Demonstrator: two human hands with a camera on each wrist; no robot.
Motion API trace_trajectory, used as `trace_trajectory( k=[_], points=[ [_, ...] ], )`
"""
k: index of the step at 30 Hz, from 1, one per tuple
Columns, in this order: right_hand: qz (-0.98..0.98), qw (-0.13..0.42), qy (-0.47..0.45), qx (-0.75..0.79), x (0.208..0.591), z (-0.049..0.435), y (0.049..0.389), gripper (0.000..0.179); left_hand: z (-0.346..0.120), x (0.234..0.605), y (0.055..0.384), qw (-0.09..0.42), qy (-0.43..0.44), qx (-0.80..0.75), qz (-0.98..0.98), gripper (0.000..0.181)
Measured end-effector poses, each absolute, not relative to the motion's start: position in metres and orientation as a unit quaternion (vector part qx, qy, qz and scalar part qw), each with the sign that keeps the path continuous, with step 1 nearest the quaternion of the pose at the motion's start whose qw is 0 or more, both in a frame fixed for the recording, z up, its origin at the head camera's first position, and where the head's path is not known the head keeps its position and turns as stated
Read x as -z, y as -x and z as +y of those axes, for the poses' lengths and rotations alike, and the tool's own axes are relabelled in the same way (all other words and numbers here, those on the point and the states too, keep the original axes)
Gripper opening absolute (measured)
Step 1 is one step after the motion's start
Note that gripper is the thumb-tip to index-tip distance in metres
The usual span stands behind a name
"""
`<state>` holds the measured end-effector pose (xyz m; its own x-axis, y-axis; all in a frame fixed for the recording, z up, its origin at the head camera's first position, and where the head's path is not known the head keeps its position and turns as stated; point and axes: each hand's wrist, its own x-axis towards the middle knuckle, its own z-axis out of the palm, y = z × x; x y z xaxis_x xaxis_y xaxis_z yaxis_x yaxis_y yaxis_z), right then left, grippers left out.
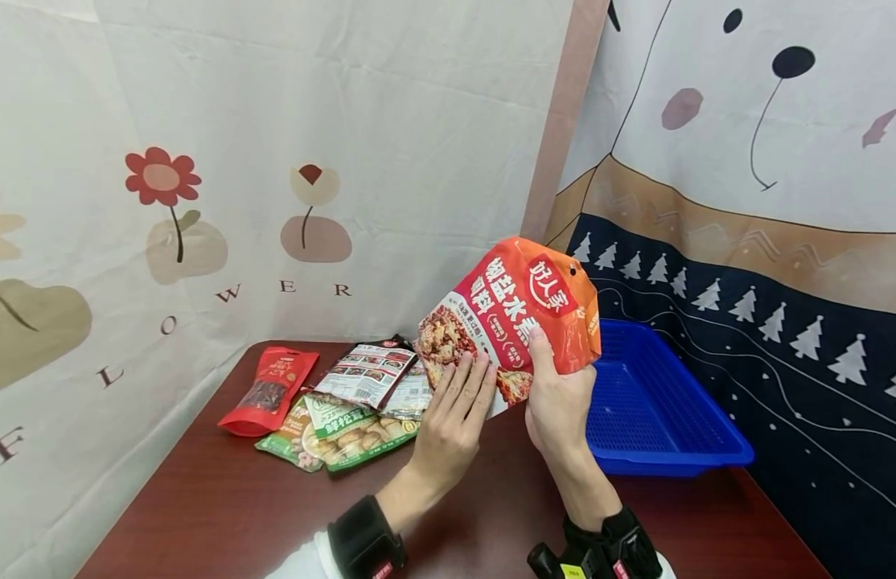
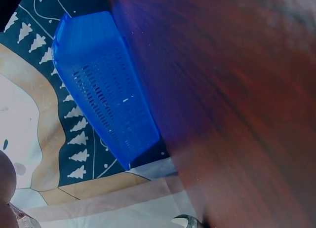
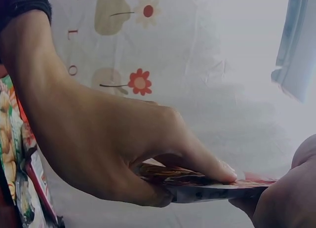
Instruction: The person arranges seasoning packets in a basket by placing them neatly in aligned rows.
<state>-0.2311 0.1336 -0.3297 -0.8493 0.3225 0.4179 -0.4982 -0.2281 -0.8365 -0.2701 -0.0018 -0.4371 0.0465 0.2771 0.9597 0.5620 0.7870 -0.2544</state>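
Though it's mostly orange-red, the pouch [image 1: 504, 315] bears white lettering [image 1: 507, 296].

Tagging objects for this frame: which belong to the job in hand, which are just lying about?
In the job:
Orange-red packet, held
Left hand and right hand, both gripping it

Lying about:
Red pouch
Pile of packets beside it
Blue basket, untouched; can't tell if it has a role

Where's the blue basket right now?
In the head view, the blue basket sits on the right side of the table, immediately right of the right hand and the orange packet it holds.
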Motion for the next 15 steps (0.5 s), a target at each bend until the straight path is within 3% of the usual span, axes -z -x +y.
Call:
trace_trajectory(
  k=[7, 15],
  points=[
    [-0.552, 0.264, -0.098, -0.785, 0.3311, 0.1342, 0.2349, 0.051, -0.0031, 0.4368, 0.2686, 0.637, 0.316, 0.121, -0.692, 0.048],
    [-0.536, 0.289, -0.108, -0.786, 0.3305, 0.1419, 0.2393, 0.048, -0.007, 0.4363, 0.2683, 0.589, 0.365, 0.15, -0.705, 0.092]
  ],
)
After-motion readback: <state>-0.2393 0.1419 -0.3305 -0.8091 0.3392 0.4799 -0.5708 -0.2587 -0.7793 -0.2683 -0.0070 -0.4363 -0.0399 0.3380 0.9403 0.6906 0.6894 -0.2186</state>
